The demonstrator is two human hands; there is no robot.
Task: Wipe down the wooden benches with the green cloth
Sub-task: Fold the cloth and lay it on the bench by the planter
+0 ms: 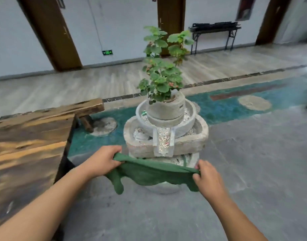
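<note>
Cloth (150, 173) is what we hold now, green and soft, stretched between our two hands in the air in front of us. Our left hand (101, 161) pinches one top corner tight, and our right hand (209, 178) pinches the other, so the cloth hangs down in the middle. We think the step now is to get the cloth ready. To do it well, we should fold it flat into a neat pad, so a wide part can rub the wood. Then we should turn left, because the wood is there. A wide wooden top (27, 150) sits close on our left, dark with yellow streaks. A bench (65, 108) stands just behind it. The cloth does not touch either one yet. Right ahead is a stone stand (164, 138) with a plant (162, 70) on top. The floor (253, 171) is gray stone with a blue-green strip. Far back we see white walls, brown doors and a black rack (215, 28).
</note>
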